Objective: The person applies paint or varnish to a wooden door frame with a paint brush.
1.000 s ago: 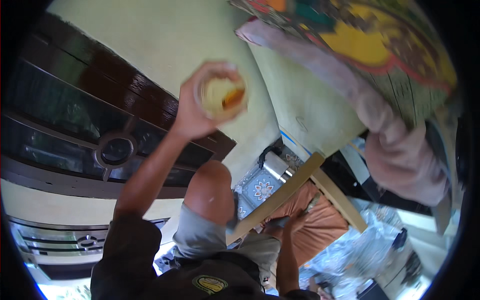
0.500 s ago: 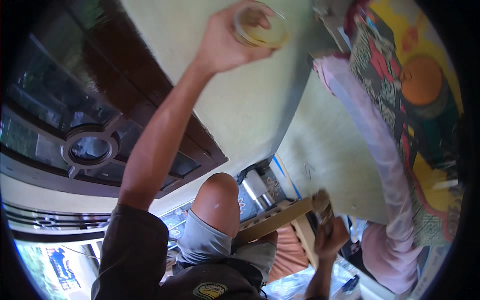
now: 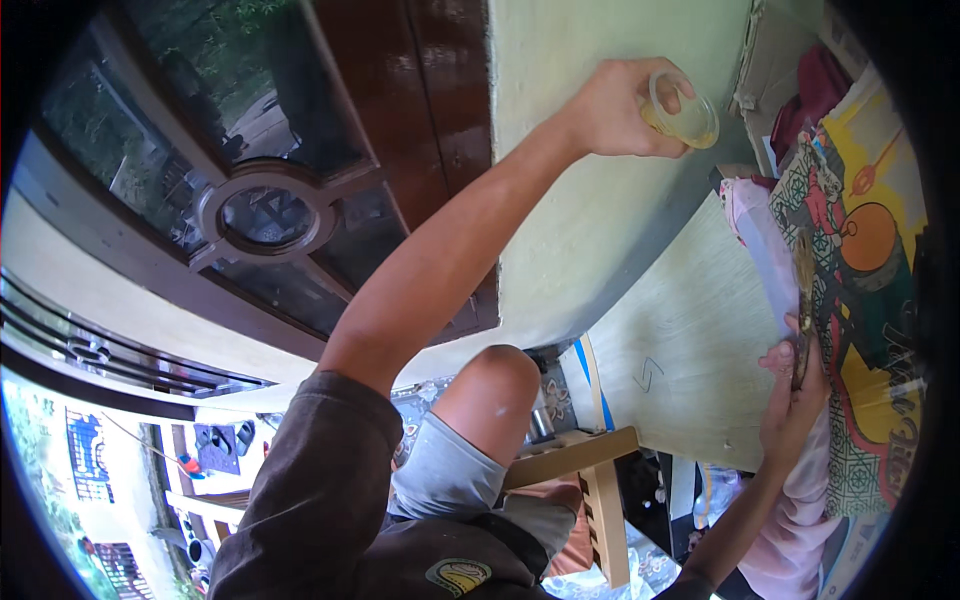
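A clear plastic cup (image 3: 682, 108) — round-rimmed, with a little yellowish liquid in it — is raised at the far right, before the pale green wall (image 3: 600, 220). The left hand (image 3: 622, 108) is wrapped tight around it. Lower right, the right hand (image 3: 795, 395) pinches a thin dark brush (image 3: 801, 300) against the patterned, brightly painted cloth (image 3: 860, 260).

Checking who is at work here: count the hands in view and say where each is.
2. The left hand is raised, holding a clear cup. The right hand grips a thin tool against the colourful cloth.
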A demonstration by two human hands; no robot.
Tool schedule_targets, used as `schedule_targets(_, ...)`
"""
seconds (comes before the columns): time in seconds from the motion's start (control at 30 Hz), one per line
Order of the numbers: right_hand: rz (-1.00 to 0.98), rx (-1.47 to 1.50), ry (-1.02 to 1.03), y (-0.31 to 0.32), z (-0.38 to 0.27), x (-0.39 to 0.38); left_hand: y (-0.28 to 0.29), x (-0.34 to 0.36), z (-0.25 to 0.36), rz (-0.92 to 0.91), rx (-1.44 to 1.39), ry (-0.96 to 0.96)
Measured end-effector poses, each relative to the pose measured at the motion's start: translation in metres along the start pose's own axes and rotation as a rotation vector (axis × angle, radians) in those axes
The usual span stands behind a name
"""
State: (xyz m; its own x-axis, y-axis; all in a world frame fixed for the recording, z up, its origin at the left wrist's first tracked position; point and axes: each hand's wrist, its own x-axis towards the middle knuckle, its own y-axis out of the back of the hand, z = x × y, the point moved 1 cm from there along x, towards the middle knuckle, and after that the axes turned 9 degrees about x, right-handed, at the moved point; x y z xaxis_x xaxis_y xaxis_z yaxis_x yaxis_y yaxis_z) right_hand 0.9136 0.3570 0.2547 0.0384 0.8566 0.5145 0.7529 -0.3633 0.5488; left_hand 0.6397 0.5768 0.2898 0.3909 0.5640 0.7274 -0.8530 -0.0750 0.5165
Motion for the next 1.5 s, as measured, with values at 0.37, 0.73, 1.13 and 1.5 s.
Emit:
schedule_targets(0.37, -0.074, 0.487, -0.025, 0.018, 0.024, 0.001, 0.015, -0.083, 0.069, 0.076, -0.303, 0.409)
schedule_targets(0.73, -0.175, 0.611, -0.065, 0.026, 0.018, 0.011, 0.152, -0.249, 0.249, 0.165, 0.061, 0.551)
schedule_targets(1.13, -0.189, 0.618, -0.172, 0.034, 0.024, 0.011, 0.237, -0.329, 0.365, 0.494, 0.250, 0.660)
schedule_targets(1.5, -0.330, -0.188, 0.300, 0.047, -0.029, 0.027, 0.213, -0.304, 0.320, 0.268, 0.158, 0.647)
